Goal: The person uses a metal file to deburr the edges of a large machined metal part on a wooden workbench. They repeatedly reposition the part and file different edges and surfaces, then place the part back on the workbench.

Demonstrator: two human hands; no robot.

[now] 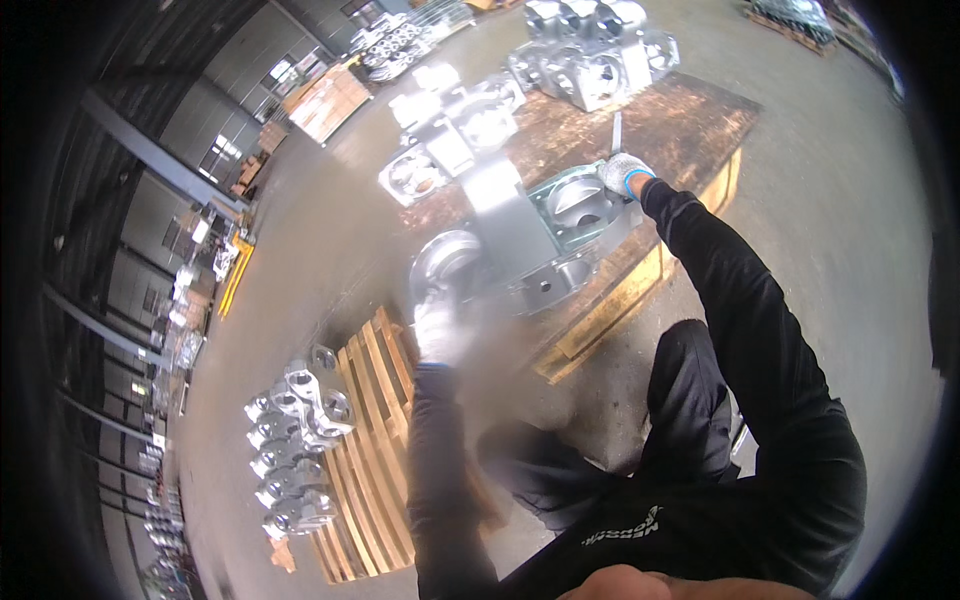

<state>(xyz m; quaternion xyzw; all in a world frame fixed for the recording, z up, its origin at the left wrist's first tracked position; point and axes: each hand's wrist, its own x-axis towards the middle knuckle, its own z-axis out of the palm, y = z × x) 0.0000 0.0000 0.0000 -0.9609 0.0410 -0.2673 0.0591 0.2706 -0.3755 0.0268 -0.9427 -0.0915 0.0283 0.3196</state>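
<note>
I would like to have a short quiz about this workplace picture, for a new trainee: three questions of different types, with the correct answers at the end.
1. Which hand is nearer to the slatted wooden pallet?
2. True or false: only one metal part stands on the tabletop.
3. On the right hand, the glove cuff is: (a) red; (b) blue; (c) yellow.

Key:
1. The left hand.
2. False: several silver metal parts stand on the brown tabletop.
3. (b).
</note>
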